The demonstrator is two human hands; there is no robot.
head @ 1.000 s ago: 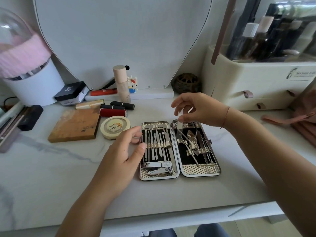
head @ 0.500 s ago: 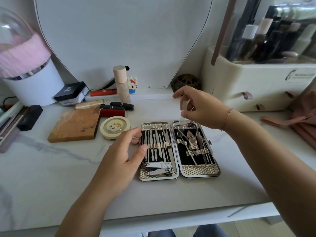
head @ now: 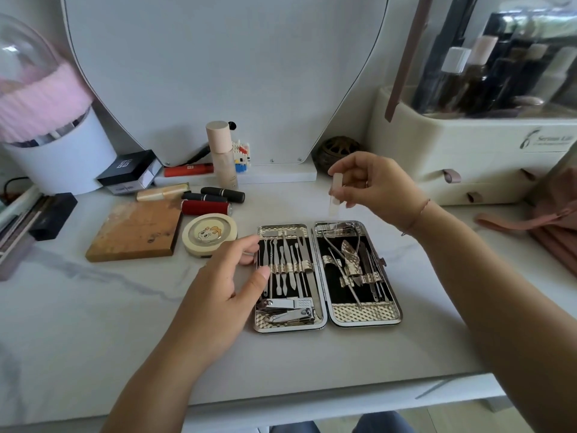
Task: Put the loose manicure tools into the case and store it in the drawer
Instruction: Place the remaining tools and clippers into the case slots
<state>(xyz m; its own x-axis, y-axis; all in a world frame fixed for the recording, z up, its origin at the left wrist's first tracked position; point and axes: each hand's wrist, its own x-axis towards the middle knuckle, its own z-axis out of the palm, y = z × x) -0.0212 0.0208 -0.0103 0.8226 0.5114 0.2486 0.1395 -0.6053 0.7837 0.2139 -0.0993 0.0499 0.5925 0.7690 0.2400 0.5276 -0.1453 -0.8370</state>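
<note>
The manicure case point(head: 365, 314) lies open flat on the white marble table, both halves lined in black with metal tools under gold straps. My left hand point(head: 224, 285) rests at the case's left edge, fingers loosely curled, thumb touching the rim. My right hand point(head: 371, 185) hovers above the case's far right half and pinches a slim pale nail file point(head: 334, 193), which hangs upright, clear of the case. Two nail clippers point(head: 290, 310) sit in the near end of the left half.
A cream cosmetic organiser with small drawers point(head: 452, 176) stands at the right. Left of the case lie a round compact point(head: 209, 234), a wooden-looking palette point(head: 134, 231), lipsticks point(head: 206, 207) and a foundation bottle point(head: 222, 154). A mirror stands behind. A pink bag point(head: 552, 226) lies at far right.
My right hand has lifted the pale file up and away from the right half of the case. The left hand has stayed at the case's left edge.
</note>
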